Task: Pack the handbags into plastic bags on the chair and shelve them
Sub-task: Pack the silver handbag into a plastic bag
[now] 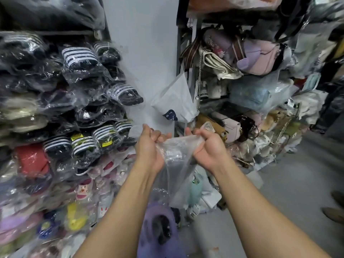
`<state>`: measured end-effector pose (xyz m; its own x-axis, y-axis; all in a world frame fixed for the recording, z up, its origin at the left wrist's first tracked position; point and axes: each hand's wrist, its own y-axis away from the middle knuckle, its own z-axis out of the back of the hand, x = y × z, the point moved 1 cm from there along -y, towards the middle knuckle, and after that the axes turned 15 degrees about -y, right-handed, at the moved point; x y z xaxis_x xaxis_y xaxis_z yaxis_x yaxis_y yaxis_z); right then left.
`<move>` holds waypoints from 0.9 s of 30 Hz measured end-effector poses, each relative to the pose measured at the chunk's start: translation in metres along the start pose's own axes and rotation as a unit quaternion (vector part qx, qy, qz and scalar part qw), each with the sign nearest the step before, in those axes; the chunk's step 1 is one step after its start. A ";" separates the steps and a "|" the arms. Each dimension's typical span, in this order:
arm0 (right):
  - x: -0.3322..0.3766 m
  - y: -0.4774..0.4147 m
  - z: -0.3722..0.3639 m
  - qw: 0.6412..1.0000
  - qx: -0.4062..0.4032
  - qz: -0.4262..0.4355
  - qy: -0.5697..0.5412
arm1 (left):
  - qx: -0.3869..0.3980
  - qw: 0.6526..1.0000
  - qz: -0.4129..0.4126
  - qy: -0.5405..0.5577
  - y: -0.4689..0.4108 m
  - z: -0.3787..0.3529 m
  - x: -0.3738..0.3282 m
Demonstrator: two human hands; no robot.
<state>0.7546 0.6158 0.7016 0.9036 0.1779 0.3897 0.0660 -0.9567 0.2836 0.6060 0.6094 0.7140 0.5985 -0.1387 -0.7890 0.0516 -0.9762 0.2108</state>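
Note:
A clear plastic bag (176, 164) hangs between my two hands at the centre of the view. My left hand (150, 146) grips its top edge on the left and my right hand (208, 146) grips the top edge on the right, fingers curled over the film. Below the bag lies a purple handbag (158, 228) with a dark patch on it, partly hidden by my left forearm. A metal shelf (193, 53) on the right is crammed with handbags, among them a lilac one (258, 56) and a pink one (232, 129).
Stacks of plastic-wrapped striped slippers (80, 58) and shoes fill the left side. A white paper bag (176, 97) hangs from the shelf post by the grey wall. Bare grey floor (288, 183) lies to the right, where someone's shoes (335, 207) show at the edge.

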 end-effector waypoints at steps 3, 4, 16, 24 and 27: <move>0.016 0.001 -0.013 0.999 0.041 -0.003 -0.029 | -0.004 0.991 -0.078 -0.105 -0.004 -0.009 -0.001; 0.020 0.002 -0.018 0.999 0.048 -0.009 -0.020 | -0.020 0.979 -0.115 -0.169 -0.002 -0.015 0.001; 0.083 -0.004 -0.013 0.972 0.094 0.083 0.196 | 0.105 0.808 -0.206 -0.543 0.011 -0.086 0.040; 0.119 -0.008 0.002 0.910 0.129 0.241 0.310 | 0.160 0.843 -0.120 -0.499 0.001 -0.120 0.056; 0.127 -0.006 0.001 0.917 0.131 0.239 0.291 | 0.151 0.837 -0.128 -0.510 -0.006 -0.124 0.051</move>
<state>0.8694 0.6439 0.7490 0.4812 -0.2561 0.8383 -0.1107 -0.9665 -0.2317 0.7355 0.6288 0.7437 -0.4033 0.1616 -0.9007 -0.2226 -0.9720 -0.0747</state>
